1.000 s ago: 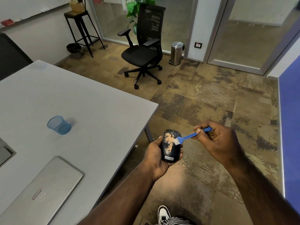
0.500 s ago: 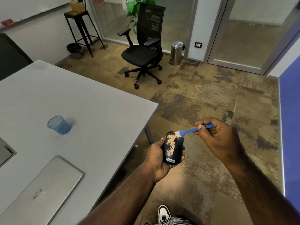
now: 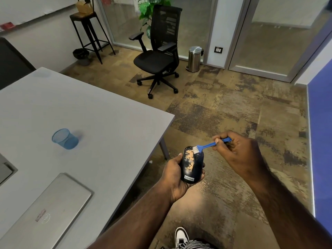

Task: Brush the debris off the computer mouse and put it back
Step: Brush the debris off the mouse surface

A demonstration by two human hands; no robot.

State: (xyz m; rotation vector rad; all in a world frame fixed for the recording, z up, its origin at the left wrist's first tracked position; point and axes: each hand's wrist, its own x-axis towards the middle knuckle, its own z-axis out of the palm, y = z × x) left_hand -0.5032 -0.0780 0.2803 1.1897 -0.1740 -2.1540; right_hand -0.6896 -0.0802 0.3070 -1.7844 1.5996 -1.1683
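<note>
My left hand [image 3: 175,177] grips a black computer mouse [image 3: 196,166] off the table's right edge, over the carpet. A streak of tan debris [image 3: 190,159] runs down the mouse's left half. My right hand [image 3: 237,151] pinches a small blue brush [image 3: 208,145] by its handle. The white bristles rest on the mouse's far end, at the top of the debris streak.
The grey table [image 3: 86,126] to the left carries a blue mesh cup [image 3: 65,139] and a shut silver laptop [image 3: 48,212]. A black office chair [image 3: 158,56], a steel bin [image 3: 194,59] and a stool [image 3: 89,33] stand beyond. Fallen tan specks dot the carpet [image 3: 212,187] under the mouse.
The brush moved from the mouse's middle up to its far end. The debris patch has thinned to a narrower streak on the left half. The left hand keeps its hold.
</note>
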